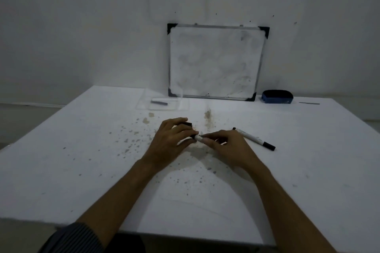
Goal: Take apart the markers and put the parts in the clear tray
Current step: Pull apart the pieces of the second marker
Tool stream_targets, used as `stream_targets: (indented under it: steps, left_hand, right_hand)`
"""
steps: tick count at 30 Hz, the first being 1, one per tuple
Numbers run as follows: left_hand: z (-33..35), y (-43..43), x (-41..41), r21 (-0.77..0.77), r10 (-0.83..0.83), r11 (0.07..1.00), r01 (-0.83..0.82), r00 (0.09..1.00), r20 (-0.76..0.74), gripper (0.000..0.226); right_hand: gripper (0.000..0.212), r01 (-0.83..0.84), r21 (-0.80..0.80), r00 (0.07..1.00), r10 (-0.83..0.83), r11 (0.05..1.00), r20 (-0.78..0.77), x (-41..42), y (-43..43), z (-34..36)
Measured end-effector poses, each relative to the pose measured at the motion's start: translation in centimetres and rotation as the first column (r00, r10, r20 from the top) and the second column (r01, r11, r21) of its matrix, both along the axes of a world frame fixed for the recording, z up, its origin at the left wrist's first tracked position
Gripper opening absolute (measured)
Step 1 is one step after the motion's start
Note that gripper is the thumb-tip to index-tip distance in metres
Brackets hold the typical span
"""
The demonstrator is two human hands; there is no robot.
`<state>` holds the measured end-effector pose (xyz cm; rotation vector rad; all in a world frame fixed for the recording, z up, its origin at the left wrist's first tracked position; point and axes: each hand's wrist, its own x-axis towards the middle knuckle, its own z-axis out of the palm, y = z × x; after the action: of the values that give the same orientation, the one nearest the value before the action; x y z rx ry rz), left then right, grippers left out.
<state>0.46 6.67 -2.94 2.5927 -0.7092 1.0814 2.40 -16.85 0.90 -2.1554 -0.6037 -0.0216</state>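
Both hands meet over the middle of the white table on one white marker point(198, 137). My left hand point(171, 139) grips its black cap end, which pokes out past the fingers. My right hand point(226, 146) pinches the white barrel from the right. Most of this marker is hidden by the fingers. A second white marker point(254, 138) with black ends lies flat just right of my right hand, slanting toward the front right. The clear tray point(144, 102) stands at the back, left of the middle, with a dark marker part point(159, 102) lying in it.
A small whiteboard point(216, 61) leans against the wall at the back. A blue eraser point(277, 96) sits to its right, with a thin grey strip point(309, 103) further right. Ink stains point(131, 141) speckle the table around the hands.
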Motion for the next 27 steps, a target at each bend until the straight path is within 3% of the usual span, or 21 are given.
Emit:
stream_targets:
  steps: [4,8,12,16,19,21,24,27]
  left_hand:
    - [-0.1,0.8,0.2,-0.102,0.041,0.994,-0.044,0.999,-0.029,0.029]
    - [0.2,1.0,0.1,-0.164,0.039,0.985,-0.048,0.998,-0.055,0.027]
    - [0.6,0.3,-0.3,-0.088,0.034,0.995,-0.042,0.996,-0.086,0.056]
    - [0.1,-0.1,0.5,-0.121,-0.008,0.993,0.007,1.0,-0.009,0.04]
    - [-0.1,2.5,1.4,-0.227,0.065,0.972,-0.062,0.998,0.006,0.034]
    - [0.1,4.5,1.5,-0.409,0.125,0.902,-0.136,0.991,-0.054,0.032]
    - [0.2,5.7,1.6,-0.734,0.025,0.639,-0.229,0.96,-0.278,0.033]
    - [0.1,5.9,2.2,-0.83,-0.108,0.486,-0.273,0.924,-0.367,0.035]
  right_hand:
    - [0.024,0.108,0.196,0.992,-0.092,0.975,-0.088,0.5,-1.1,0.4]
    - [0.018,0.122,0.368,0.984,-0.065,0.922,-0.164,0.7,-1.5,0.6]
    - [0.023,0.106,0.352,0.985,-0.048,0.93,-0.168,-0.2,0.0,0.4]
    - [0.023,0.086,0.388,0.986,-0.024,0.918,-0.163,-1.1,2.4,-0.1]
    - [0.032,0.14,0.379,0.983,-0.084,0.915,-0.162,-0.3,3.6,-0.8]
    - [0.032,0.167,0.307,0.98,-0.124,0.937,-0.155,0.8,4.1,-1.1]
    - [0.019,0.173,0.164,0.982,-0.158,0.971,-0.1,3.2,5.0,-0.9]
    - [0.016,0.17,0.038,0.985,-0.169,0.985,-0.033,5.7,6.3,-0.5]
